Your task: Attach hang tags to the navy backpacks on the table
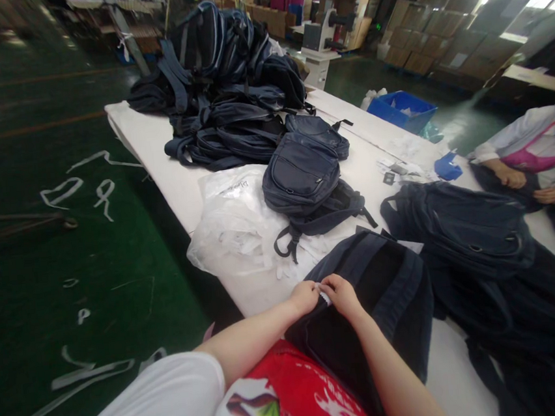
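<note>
A dark navy backpack [362, 272] lies in front of me at the table's near edge, its straps facing up. Over its left side my left hand [306, 297] and my right hand [341, 293] meet, fingertips nearly touching. Both pinch a small white slip [325, 297], which looks like a paper or label; its exact kind is too small to tell. Just beyond, another navy backpack [298, 170] rests next to a clear plastic bag [240, 231] holding white pieces.
Many navy backpacks [219, 63] are heaped at the table's far end. More backpacks [466, 229] lie to the right, where a co-worker [537, 150] sits with both hands on dark fabric. A blue bin [405, 110] stands beyond the white table [155, 161]. White strips litter the green floor.
</note>
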Demonstrator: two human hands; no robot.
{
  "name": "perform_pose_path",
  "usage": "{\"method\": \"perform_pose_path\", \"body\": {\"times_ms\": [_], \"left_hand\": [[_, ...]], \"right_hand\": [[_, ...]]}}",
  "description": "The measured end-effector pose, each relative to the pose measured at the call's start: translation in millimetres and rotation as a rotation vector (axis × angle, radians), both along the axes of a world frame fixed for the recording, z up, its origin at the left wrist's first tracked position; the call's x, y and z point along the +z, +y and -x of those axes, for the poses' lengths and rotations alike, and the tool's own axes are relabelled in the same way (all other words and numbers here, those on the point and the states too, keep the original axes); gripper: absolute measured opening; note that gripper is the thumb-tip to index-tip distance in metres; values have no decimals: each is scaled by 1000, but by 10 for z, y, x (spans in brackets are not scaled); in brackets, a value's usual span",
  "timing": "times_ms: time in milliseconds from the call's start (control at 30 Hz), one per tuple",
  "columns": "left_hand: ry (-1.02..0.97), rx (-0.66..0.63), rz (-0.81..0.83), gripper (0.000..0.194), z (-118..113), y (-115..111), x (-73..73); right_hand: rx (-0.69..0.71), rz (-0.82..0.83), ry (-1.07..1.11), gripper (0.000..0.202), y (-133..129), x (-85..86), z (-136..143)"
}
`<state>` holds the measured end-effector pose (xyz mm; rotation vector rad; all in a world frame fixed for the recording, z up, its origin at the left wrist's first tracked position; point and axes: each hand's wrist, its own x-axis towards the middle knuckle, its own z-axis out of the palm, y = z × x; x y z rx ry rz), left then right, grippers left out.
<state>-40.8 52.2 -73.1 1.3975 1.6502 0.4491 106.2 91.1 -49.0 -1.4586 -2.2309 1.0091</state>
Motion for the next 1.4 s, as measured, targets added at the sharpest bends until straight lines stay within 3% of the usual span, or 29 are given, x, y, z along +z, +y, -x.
{"method": "perform_pose_path", "body": {"times_ms": [467,700,1033,1200,1400], "left_hand": [[162,-15,-35,37,-68,-51,188],[185,-101,-99,46,-7,10,302],[271,-123,-111,37,-56,7,275],[285,-210,-202,35,-20,-89,284],[292,-286,-252,34,3,-75,286]], "right_hand": [[91,-38,-15,19,-11,150,-79],[11,-43,16,22,108,92,-138],[43,19,40,20,33,157,-130],[29,148,52,36,110,185,-156],[55,176,32,25,146,132,-122]]}}
